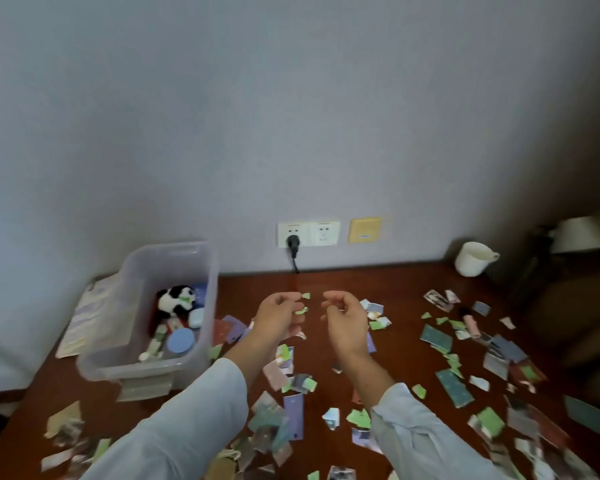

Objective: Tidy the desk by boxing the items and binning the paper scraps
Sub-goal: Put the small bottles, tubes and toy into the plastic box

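Fingers (289, 298) of the left hand (278, 317) are being pinched on green scraps (302, 310) above the table (406, 292), box (136, 271) at nine o'clock, and such light, barely held bits are being risked slipping back down.

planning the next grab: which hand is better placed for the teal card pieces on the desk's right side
Right, probably. The right hand hovers nearer the teal card pieces, while the left hand is busy pinching green scraps.

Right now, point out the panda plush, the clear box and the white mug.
panda plush (175, 301): head view, on its black-and-white body.
clear box (129, 367): head view, on its near wall.
white mug (471, 261): head view, on its outer side.
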`<state>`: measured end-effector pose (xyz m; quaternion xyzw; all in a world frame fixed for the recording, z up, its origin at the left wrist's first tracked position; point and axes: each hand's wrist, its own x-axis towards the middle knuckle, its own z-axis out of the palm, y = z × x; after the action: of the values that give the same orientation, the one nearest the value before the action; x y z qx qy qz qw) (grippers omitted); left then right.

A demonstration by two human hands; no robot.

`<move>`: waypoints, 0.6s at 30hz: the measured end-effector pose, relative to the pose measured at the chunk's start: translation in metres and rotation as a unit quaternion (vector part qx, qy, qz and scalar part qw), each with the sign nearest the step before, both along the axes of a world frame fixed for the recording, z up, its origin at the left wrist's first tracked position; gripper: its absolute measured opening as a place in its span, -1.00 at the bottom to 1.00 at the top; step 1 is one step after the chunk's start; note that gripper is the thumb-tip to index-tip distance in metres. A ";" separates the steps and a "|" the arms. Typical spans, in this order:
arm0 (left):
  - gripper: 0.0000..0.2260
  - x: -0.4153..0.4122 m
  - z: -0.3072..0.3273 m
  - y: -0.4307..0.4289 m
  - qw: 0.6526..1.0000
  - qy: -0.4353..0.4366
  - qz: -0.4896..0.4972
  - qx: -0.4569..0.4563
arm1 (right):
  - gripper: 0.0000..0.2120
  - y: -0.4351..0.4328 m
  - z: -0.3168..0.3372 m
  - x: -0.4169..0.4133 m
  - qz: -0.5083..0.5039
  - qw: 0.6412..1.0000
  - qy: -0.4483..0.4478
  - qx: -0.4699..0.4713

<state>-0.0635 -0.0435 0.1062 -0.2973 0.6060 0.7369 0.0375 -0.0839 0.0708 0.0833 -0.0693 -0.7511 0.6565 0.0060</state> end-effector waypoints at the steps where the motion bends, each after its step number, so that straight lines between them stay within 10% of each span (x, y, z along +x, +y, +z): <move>1: -0.84 -0.003 0.000 0.013 1.000 -0.003 -0.008 -0.001 | -0.72 0.015 0.000 -0.002 -0.003 1.000 -0.003 0.002; 18: -0.86 -0.063 -0.026 0.241 0.997 -0.040 -0.069 0.007 | -0.80 0.248 -0.031 -0.049 0.029 0.993 -0.087 0.078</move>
<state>-0.1266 0.1970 0.0798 -0.2835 0.6177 0.7245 0.1146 -0.1332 0.3185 0.0527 -0.1038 -0.7995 0.5871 -0.0734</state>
